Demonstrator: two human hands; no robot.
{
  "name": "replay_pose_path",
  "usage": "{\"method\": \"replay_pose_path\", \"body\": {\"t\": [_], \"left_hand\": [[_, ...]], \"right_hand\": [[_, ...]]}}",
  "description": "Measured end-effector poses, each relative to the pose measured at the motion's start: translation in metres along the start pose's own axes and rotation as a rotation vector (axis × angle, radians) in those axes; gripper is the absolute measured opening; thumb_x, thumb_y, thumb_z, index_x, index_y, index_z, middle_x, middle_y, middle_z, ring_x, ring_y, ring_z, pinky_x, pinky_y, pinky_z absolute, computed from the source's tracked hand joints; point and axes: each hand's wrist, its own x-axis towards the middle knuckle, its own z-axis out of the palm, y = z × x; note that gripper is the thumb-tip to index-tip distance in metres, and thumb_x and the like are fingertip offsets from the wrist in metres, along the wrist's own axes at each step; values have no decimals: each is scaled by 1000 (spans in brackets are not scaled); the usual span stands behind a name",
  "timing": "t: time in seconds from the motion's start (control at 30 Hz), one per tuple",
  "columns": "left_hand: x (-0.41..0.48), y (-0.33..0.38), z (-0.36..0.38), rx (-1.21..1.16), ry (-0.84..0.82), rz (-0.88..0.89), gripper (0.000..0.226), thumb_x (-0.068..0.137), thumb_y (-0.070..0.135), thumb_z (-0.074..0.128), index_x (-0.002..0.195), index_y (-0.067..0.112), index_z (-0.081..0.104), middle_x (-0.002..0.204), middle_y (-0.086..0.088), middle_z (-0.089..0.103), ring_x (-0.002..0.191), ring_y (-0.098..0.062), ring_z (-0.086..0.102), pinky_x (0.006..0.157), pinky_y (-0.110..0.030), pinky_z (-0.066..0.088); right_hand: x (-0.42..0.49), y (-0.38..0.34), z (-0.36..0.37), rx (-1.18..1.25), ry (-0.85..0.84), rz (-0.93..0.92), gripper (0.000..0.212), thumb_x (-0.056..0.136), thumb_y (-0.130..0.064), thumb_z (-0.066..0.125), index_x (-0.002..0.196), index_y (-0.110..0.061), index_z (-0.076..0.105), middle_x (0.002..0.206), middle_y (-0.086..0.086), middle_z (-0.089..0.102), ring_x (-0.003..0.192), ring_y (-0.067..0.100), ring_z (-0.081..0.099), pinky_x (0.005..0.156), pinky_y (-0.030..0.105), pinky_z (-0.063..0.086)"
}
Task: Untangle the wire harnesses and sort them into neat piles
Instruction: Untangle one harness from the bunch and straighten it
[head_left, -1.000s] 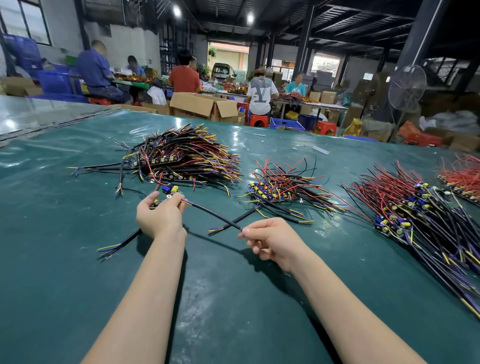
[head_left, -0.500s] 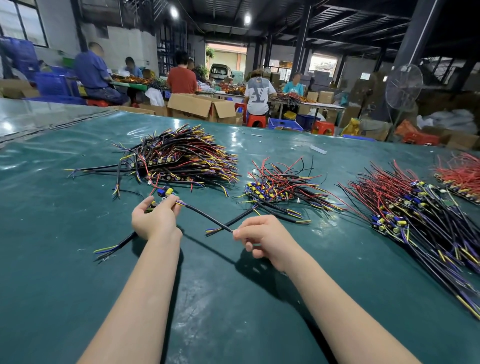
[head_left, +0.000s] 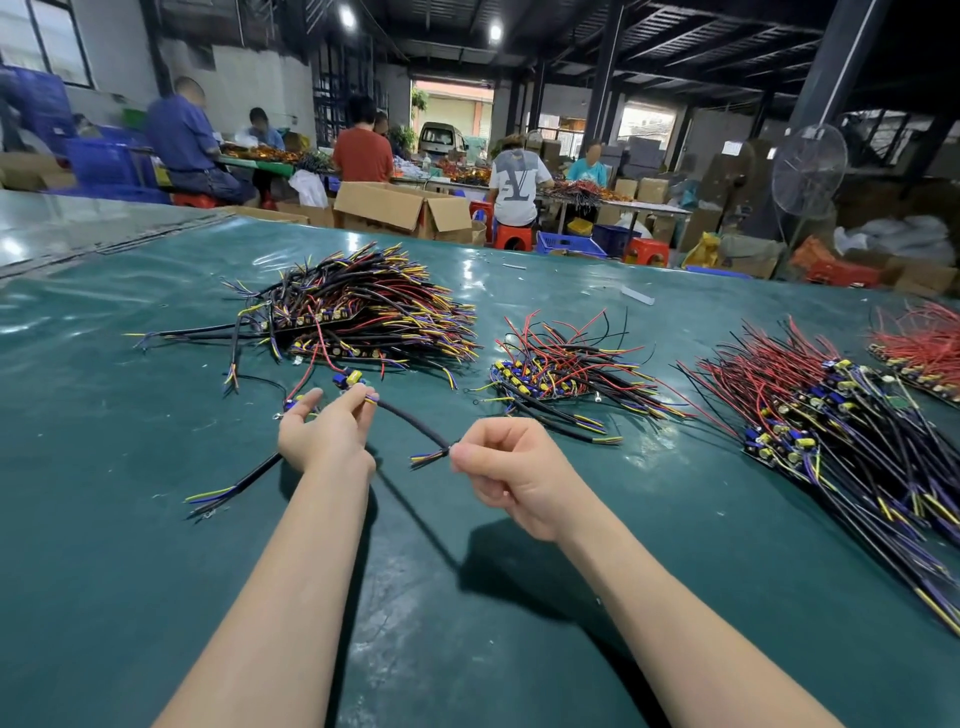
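My left hand (head_left: 326, 434) grips the connector end of a black wire harness (head_left: 410, 423), with blue and yellow parts sticking out above its fingers. My right hand (head_left: 506, 470) pinches the same black cable near its stripped coloured tips. Another black cable (head_left: 244, 480) runs out from under my left hand toward the lower left. A big tangled pile (head_left: 363, 317) lies just beyond my left hand. A smaller pile (head_left: 563, 371) lies beyond my right hand.
The green table mat (head_left: 156, 571) spreads all around. A long pile of red and black harnesses (head_left: 831, 426) lies at the right, with a red one (head_left: 924, 348) at the far right edge. Cardboard boxes (head_left: 400, 208), stools and seated workers are behind the table.
My right hand has slid along the black cable toward my left hand and now pinches it near the coloured tips. The cable between the hands is shorter and bowed.
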Motion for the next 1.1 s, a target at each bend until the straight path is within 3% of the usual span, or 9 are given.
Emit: {"method": "replay_pose_path", "body": {"t": [0.17,0.23,0.37,0.57,0.67,0.77,0.87,0.97,1.1], "left_hand": [[2,3,-1,19,11,7,43,75,-18,62,101,8,41,117,-25,57,46,-9,60,46,-15,51],[4,4,-2,24,29,9,42,75,-17,62,101,8,41,123,-26,54,47,-10,61,47,-16,52],[9,8,-3,-1,37,18,40,77,-16,62,101,7,40,108,-22,56,49,-11,60,47,-16,51],[3,10,-1,-7,8,52,42,76,-17,62,101,9,41,93,-13,57,40,-7,60,47,-15,52],[5,13,-1,-16,33,74,38,75,-17,62,94,10,42,114,-22,55,55,-14,60,49,-16,53],[6,15,-1,-39,76,99,39,75,-16,63,95,10,42,115,-24,54,60,-15,58,53,-18,55],[5,13,-1,-38,98,123,37,75,-13,64,78,17,42,106,-20,55,61,-15,59,51,-17,54],[6,9,-2,-27,118,126,40,75,-12,66,75,19,41,97,-16,57,63,-16,60,48,-14,50],[6,5,-1,-13,99,132,40,73,-12,67,74,19,42,81,-3,50,64,-15,59,46,-13,49]], "right_hand": [[-7,-6,2,-37,-173,47,10,76,-2,56,67,-7,54,43,-9,41,36,2,29,37,11,18],[-8,-7,-1,-117,-180,78,14,79,-4,56,66,-9,53,43,-10,41,37,3,29,38,11,17],[-8,-7,2,-242,-176,79,33,88,-12,55,56,-13,46,40,-13,36,36,2,25,39,11,18],[-6,-6,8,-63,-161,68,41,81,-8,53,41,-19,56,38,-11,39,32,2,27,44,23,11],[-5,-6,3,-35,-81,114,43,79,-5,53,37,-18,53,36,-9,39,29,3,26,42,19,9],[-2,-3,0,-204,84,193,51,82,-2,49,33,-18,44,35,-7,34,30,5,22,38,11,12],[-1,1,0,-461,221,173,48,81,-3,50,36,-18,43,33,-6,32,34,9,27,37,15,22],[0,6,2,-690,316,100,39,80,-13,55,42,-18,51,39,-6,43,48,16,41,54,25,38],[-1,9,6,-899,312,15,28,85,-26,55,65,-9,61,64,12,60,68,30,53,65,31,43]]}}
